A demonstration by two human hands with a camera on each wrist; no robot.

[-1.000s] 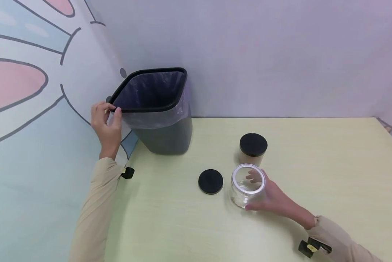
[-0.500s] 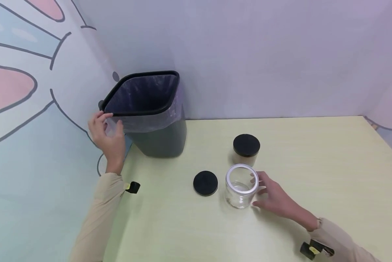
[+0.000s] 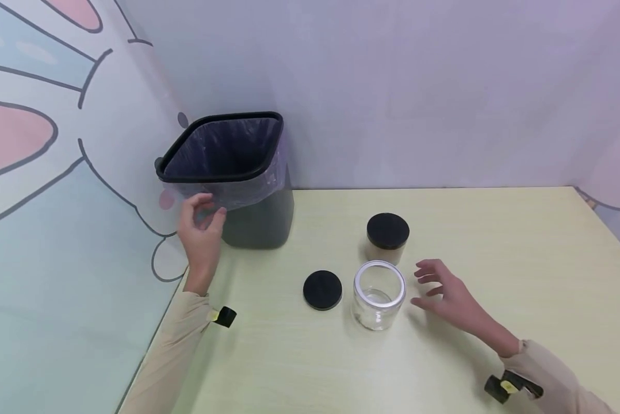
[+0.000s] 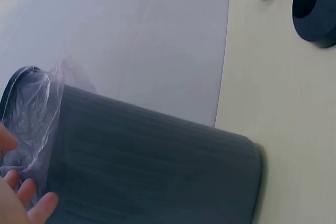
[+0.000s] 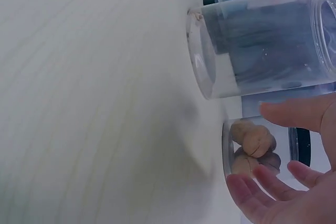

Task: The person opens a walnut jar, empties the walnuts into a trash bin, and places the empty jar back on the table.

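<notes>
My left hand (image 3: 201, 241) hovers in front of the grey trash bin (image 3: 258, 221), fingers loosely bent near the clear liner bag (image 3: 253, 192) folded over its black rim. Nothing is held in it. An open glass jar (image 3: 374, 313) stands upright on the table. To its right my right hand (image 3: 452, 296) is apart from the glass, thumb and fingers spread. Left of the jar lies a round black lid (image 3: 322, 290). Behind it stands a second jar with a black lid (image 3: 388, 230); in the right wrist view it holds several walnuts (image 5: 257, 142).
The pale wooden table (image 3: 496, 247) meets a light wall (image 3: 418, 98) at the back. On the left rises a panel with cartoon drawings (image 3: 46, 241); the bin stands in that corner.
My right hand has let go of the open jar and drawn away to the right. The left hand has left the bin's rim, moving down and right. The view has shifted slightly.
</notes>
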